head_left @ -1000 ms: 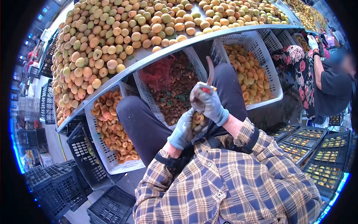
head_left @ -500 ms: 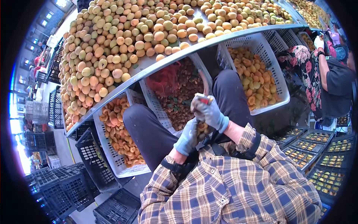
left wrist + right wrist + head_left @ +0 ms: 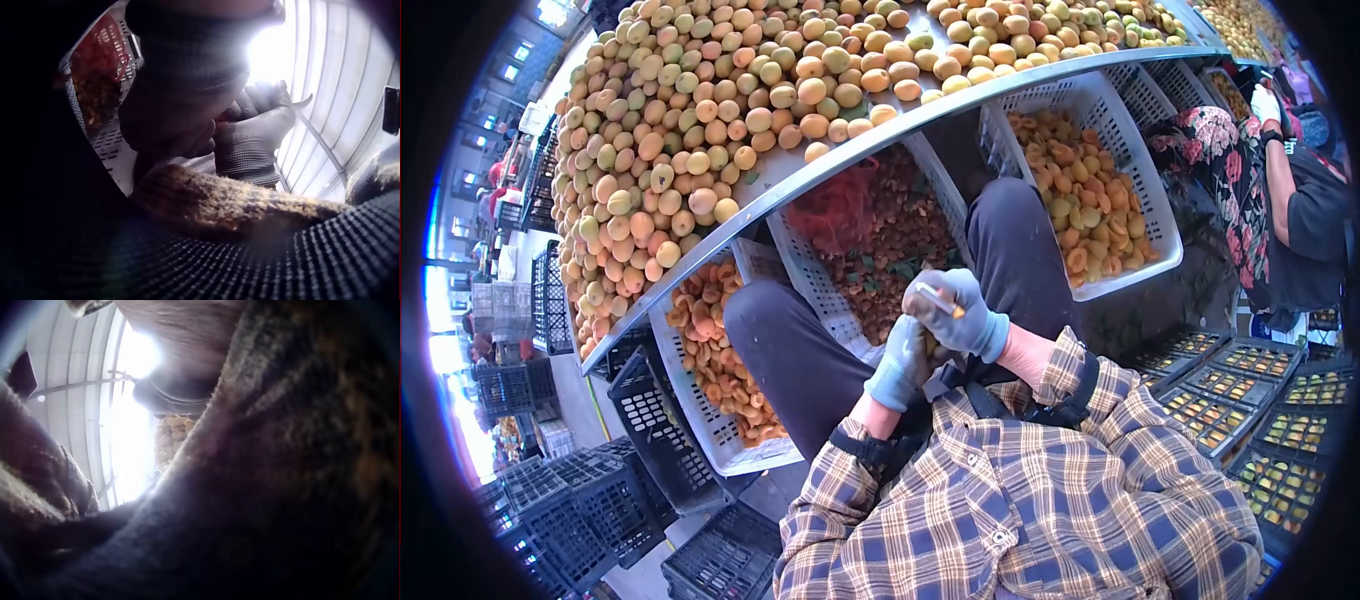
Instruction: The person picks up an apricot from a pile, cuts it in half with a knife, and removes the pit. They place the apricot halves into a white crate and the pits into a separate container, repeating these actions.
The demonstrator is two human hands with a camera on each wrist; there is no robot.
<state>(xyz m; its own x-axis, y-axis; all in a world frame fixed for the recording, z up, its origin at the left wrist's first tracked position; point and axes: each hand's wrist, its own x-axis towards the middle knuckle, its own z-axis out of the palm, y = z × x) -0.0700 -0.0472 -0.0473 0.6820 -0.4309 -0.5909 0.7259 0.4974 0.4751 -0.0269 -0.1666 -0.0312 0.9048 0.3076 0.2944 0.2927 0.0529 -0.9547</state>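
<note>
Both hands wear pale blue-grey gloves and meet between the knees in the head view. My right hand (image 3: 956, 312) grips a tool (image 3: 940, 300) with a light shaft showing across the fist. In the left wrist view the tool's curved end (image 3: 304, 100) juts out past the right hand (image 3: 253, 134). Just below and to the left, my left hand (image 3: 900, 362) curls its fingers around an apricot (image 3: 937, 350), mostly hidden by the hands. The right wrist view is largely filled by dark cloth, with the handwork out of sight.
Whole apricots cover a metal-edged table (image 3: 840, 150) in front. Below stand white crates of apricot halves, left (image 3: 735, 462) and right (image 3: 1165, 262), and a middle crate (image 3: 800, 268) of brown pits and red netting. Black crates (image 3: 565, 500) lie left; another person (image 3: 1300, 230) sits right.
The right hand has turned over, so the tool's curved end no longer points up toward the table in the head view. The left hand stays close beneath it, and the apricot shows less.
</note>
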